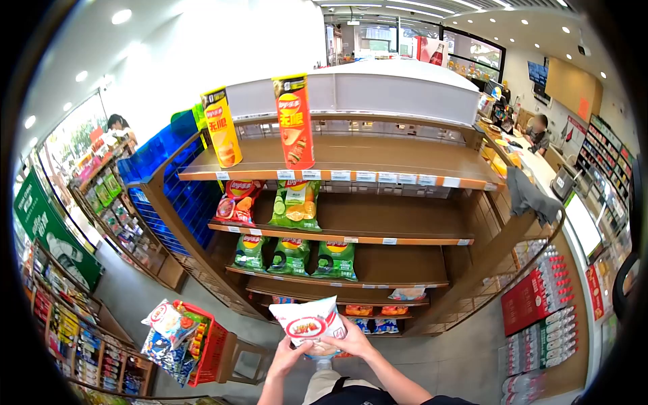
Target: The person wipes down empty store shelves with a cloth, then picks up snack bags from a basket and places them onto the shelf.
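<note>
My left hand [289, 356] and my right hand [354, 339] grip a white chip bag [305, 325] with a red oval logo, one hand on each lower side. The bag is tilted in front of the brown shelf unit [391, 156]. On its top tier stand a yellow chip canister [222, 129] and a red chip canister [293, 124]. Below them are a red chip bag [237, 200] and a green chip bag [295, 204]. Several darker green bags [291, 256] stand one tier lower, and more bags lie on the lowest tiers.
A red basket [214, 351] full of snack bags rests on a wooden stool [244, 358] at my left. Blue crates [165, 196] stand beside the shelf. Bottle packs [543, 287] line the counter at right, where a person [538, 137] sits. A grey cloth [530, 194] hangs from the shelf's right side.
</note>
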Demonstrator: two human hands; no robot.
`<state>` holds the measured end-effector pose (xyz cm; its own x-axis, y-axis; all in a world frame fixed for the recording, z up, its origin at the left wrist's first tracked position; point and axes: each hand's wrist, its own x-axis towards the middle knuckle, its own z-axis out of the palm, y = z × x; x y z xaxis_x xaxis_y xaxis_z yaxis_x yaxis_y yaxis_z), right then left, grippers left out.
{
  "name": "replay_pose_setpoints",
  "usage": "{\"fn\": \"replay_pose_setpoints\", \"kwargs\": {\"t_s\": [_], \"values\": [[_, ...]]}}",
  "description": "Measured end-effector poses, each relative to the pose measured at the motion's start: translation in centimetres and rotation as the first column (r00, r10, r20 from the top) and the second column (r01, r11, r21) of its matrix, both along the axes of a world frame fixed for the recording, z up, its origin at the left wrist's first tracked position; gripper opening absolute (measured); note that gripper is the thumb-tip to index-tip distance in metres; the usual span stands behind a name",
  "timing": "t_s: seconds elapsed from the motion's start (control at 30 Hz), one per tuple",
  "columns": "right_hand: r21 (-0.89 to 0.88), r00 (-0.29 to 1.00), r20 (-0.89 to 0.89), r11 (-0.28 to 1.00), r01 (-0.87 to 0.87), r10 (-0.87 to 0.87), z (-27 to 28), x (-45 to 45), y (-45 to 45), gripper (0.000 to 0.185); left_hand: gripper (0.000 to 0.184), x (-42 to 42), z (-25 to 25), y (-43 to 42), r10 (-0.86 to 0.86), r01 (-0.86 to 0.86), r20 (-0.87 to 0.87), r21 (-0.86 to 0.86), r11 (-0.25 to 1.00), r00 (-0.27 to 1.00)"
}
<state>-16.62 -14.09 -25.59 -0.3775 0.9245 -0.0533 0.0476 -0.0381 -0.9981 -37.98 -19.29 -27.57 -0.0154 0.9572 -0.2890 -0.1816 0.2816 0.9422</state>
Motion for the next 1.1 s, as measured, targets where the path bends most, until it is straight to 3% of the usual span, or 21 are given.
{"fn": "replay_pose_setpoints", "kwargs": {"t_s": [0.1,0.17,0.2,0.23,0.3,0.37,0.4,0.47,0.5,0.63,0.7,0.8,0.83,0.93,0.97,1.1], "values": [[0.064,0.973,0.210,0.992,-0.110,0.094,0.1,0.4,2.6,0.091,0.060,-1.4,-0.6,2.5,-0.064,0.061,-0.037,-0.057,0.996,0.997],[0.031,0.937,0.298,0.980,-0.199,0.181,-0.5,0.6,4.7,0.092,0.070,-1.6,-1.0,4.9,-0.180,0.178,0.016,0.111,0.978,0.983],[0.166,0.911,0.391,0.963,-0.211,0.132,-1.5,0.7,5.2,0.092,0.076,-2.4,-3.0,6.4,-0.261,0.264,-0.041,0.092,0.960,0.964],[0.073,0.876,0.428,0.957,-0.280,0.223,1.7,0.3,5.9,0.090,0.077,-2.3,-2.3,7.9,-0.274,0.278,-0.046,0.220,0.935,0.961],[0.214,0.819,0.550,0.920,-0.328,0.164,0.1,0.7,6.8,0.086,0.075,-3.3,-5.3,11.3,-0.410,0.446,-0.178,0.275,0.852,0.894],[0.219,0.807,0.568,0.914,-0.341,0.165,-1.0,1.4,7.9,0.083,0.068,-3.5,-7.4,13.4,-0.365,0.437,-0.246,0.414,0.799,0.898],[0.300,0.823,0.547,0.882,-0.363,0.153,-1.4,1.8,8.4,0.081,0.066,-3.6,-7.8,14.3,-0.395,0.482,-0.280,0.418,0.770,0.875],[0.282,0.851,0.493,0.893,-0.352,0.180,-4.1,3.3,8.9,0.089,0.062,-2.8,-10.2,15.8,-0.422,0.537,-0.337,0.442,0.718,0.842],[0.270,0.871,0.450,0.899,-0.345,0.199,-5.0,3.9,9.0,0.089,0.059,-2.5,-11.2,16.2,-0.373,0.582,-0.461,0.493,0.647,0.805],[0.334,0.887,0.414,0.872,-0.357,0.205,-10.6,6.4,9.1,0.080,0.065,-1.2,-14.7,16.7,-0.380,0.651,-0.553,0.454,0.608,0.741],[0.362,0.918,0.363,0.883,-0.299,0.162,-12.6,6.5,8.9,0.058,0.070,-0.6,-16.4,17.0,-0.313,0.685,-0.647,0.462,0.563,0.695],[0.359,0.963,0.268,0.929,-0.088,-0.012,-16.3,7.1,7.9,0.040,0.064,0.8,-17.6,17.6,-0.311,0.691,-0.650,0.479,0.542,0.694],[0.460,0.956,0.279,0.886,-0.056,-0.085,-17.7,7.2,7.9,0.034,0.061,1.4,-18.3,17.8,-0.278,0.684,-0.655,0.513,0.519,0.702],[0.490,0.948,0.243,0.869,0.063,-0.206,-20.6,8.3,6.4,0.033,0.058,3.2,-20.9,17.6,-0.252,0.684,-0.659,0.554,0.474,0.709],[0.544,0.953,0.139,0.824,0.154,-0.270,-22.1,8.5,6.1,0.030,0.059,3.8,-21.5,17.4,-0.249,0.681,-0.653,0.570,0.459,0.715],[0.732,0.986,0.040,0.676,0.083,-0.164,-26.9,12.1,7.6,0.031,0.053,6.3,-22.4,16.0,-0.178,0.637,-0.625,0.663,0.393,0.760]]}}
